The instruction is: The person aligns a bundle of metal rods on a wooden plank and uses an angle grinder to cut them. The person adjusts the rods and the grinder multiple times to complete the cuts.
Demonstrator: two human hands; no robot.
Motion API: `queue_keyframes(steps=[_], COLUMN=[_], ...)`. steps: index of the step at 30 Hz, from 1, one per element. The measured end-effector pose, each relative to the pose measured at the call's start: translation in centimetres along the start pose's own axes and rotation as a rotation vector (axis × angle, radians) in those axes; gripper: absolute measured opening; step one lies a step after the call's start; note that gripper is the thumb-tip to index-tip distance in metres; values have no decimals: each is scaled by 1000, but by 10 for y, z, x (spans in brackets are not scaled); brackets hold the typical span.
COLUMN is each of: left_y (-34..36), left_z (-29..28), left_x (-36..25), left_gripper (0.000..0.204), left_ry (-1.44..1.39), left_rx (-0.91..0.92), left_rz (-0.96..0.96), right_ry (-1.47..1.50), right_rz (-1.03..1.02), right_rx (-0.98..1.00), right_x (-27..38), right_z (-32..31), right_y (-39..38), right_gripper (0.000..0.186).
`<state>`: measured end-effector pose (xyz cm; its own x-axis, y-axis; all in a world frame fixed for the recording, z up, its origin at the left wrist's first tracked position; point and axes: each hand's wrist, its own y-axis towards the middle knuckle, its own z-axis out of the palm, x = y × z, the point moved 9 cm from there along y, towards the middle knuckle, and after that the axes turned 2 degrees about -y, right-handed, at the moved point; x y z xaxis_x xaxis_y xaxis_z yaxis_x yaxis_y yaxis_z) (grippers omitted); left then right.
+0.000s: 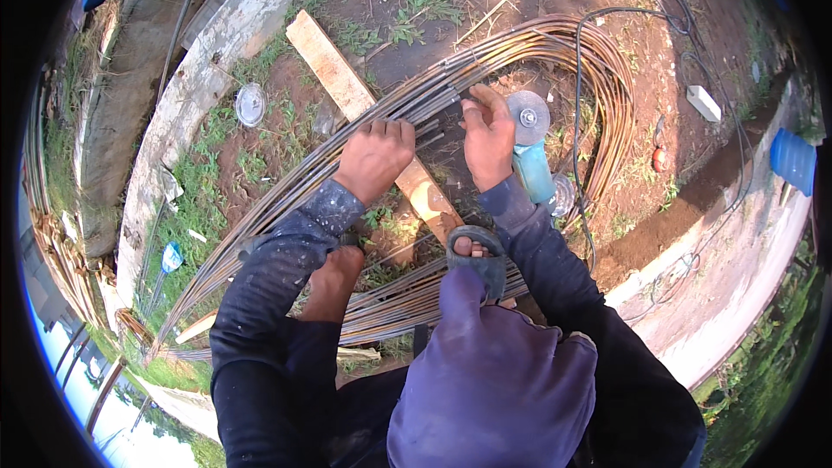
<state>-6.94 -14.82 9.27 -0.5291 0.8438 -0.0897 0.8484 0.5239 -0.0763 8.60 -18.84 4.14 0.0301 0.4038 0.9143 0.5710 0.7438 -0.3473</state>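
Note:
A long bundle of thin steel rods (286,172), partly rusty, runs diagonally in front of me and loops round at the right. My left hand (376,159) is closed over the rods, knuckles up, where they cross a wooden plank (334,69). Just right of it, my right hand (490,140) has its thumb and forefinger apart at the grey rods, fingertips close to or touching them. Its other fingers are partly hidden. Beside that hand lies a teal angle grinder (535,175) with its round disc (527,117) facing up.
My sandalled foot (475,253) rests by the plank's near end. A black cable (578,121) crosses the loop of rods. Farther right are a white block (703,103) and a blue container (793,161). A clear plastic lid (250,105) lies left, near a concrete kerb (178,113).

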Motion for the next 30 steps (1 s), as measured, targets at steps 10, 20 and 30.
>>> queue_keyframes(steps=[10,20,30], left_y=[-16,-64,-80], left_z=[-8,4,11], left_x=[23,29,24], left_gripper=[38,29,24], left_ry=[-707,-902,-814], left_rx=[137,144,-128], left_rz=[-220,-287,-267], right_ry=[-1065,-1123,-1242], right_rz=[-1095,-806,-579], right_rx=[601,1156,1334], right_x=[117,77,55], right_z=[73,101,113], right_y=[-78,-58,-59], right_gripper=[41,26,37])
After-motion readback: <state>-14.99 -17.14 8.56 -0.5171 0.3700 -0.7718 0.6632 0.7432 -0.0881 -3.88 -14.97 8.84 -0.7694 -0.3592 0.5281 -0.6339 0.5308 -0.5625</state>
